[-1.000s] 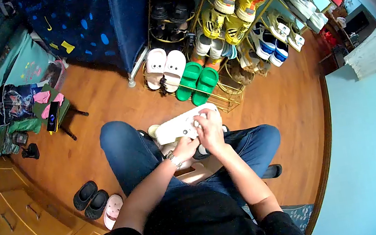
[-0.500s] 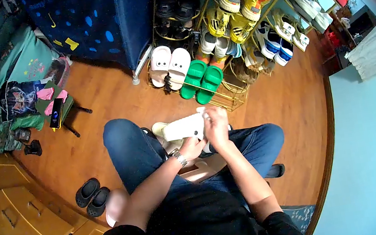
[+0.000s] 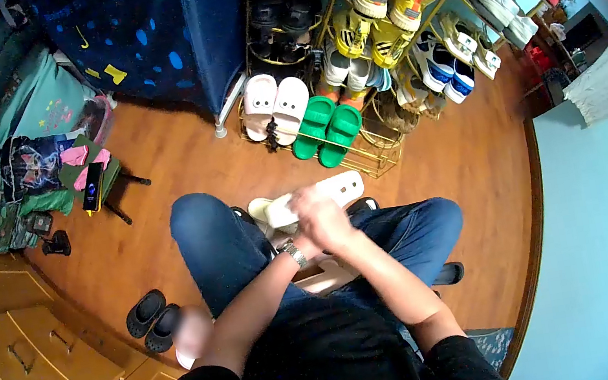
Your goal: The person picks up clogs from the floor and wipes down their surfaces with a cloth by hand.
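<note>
A white slipper [image 3: 341, 187] lies across my lap area, above my crossed legs. My left hand [image 3: 305, 248], with a metal watch at its wrist, grips the slipper from below, mostly hidden behind my other hand. Over the slipper's near part, my right hand [image 3: 322, 219] is closed and slightly blurred; what its fingers hold, if anything, is hidden. Beneath the slipper, a cream-coloured shoe [image 3: 258, 210] shows at the left, and a pale pink item [image 3: 326, 277] rests between my legs.
Ahead stands a gold shoe rack [image 3: 377, 156] with white slippers [image 3: 290, 104], green slippers [image 3: 343, 134] and several sneakers. Dark clogs [image 3: 147, 313] and a pink shoe [image 3: 190, 337] are at lower left. A small stool holds a phone [image 3: 91, 188]. Wooden drawers [image 3: 33, 360] stand left.
My right hand has moved left along the slipper, uncovering its right end. The slipper's angle has shifted, and my left hand is now more hidden.
</note>
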The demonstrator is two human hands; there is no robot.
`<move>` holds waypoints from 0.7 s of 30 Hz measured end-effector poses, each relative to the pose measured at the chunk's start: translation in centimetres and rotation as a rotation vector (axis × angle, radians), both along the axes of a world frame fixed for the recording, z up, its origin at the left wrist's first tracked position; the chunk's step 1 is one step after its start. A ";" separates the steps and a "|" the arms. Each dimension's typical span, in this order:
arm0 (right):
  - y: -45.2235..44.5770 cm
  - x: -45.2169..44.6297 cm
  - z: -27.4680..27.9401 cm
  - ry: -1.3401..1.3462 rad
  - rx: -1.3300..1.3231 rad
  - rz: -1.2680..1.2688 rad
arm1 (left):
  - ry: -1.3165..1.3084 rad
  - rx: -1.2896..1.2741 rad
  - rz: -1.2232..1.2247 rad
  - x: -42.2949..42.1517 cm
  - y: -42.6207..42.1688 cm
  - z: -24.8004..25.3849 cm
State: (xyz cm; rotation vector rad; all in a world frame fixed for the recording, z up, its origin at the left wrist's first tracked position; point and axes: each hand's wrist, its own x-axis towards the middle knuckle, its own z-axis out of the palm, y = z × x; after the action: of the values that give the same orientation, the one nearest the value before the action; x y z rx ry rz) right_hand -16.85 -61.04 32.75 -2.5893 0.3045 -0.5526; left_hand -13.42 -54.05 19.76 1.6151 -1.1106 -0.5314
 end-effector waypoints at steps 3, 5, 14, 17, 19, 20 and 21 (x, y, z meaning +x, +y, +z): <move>-2.3 -0.1 0.4 -0.054 -0.088 -0.355 | 0.049 0.194 -0.062 1.0 1.6 3.5; -0.1 -0.6 -3.1 -0.058 0.146 -0.198 | 0.048 0.093 -0.075 0.7 0.9 1.7; 0.2 0.0 -2.1 -0.093 0.036 -0.230 | -0.224 0.170 0.048 0.9 1.4 5.3; 2.7 -0.1 2.0 0.029 -0.012 0.355 | -0.586 0.199 0.044 0.6 -0.1 3.0; 0.7 -0.4 -0.8 0.039 0.043 0.134 | -0.256 -0.003 0.047 0.8 0.3 2.6; -0.9 -0.7 -3.1 -0.079 0.057 -0.099 | -0.069 -0.033 0.088 0.7 0.6 2.6; -2.6 -0.5 -1.8 -0.038 0.086 -0.230 | 0.070 0.148 -0.028 1.5 1.5 3.4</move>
State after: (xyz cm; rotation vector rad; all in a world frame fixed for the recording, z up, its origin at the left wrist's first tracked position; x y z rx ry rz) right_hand -17.39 -63.63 30.97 -2.4736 0.6055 -0.6532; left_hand -11.93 -52.59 23.18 1.6970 -1.0641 -0.6979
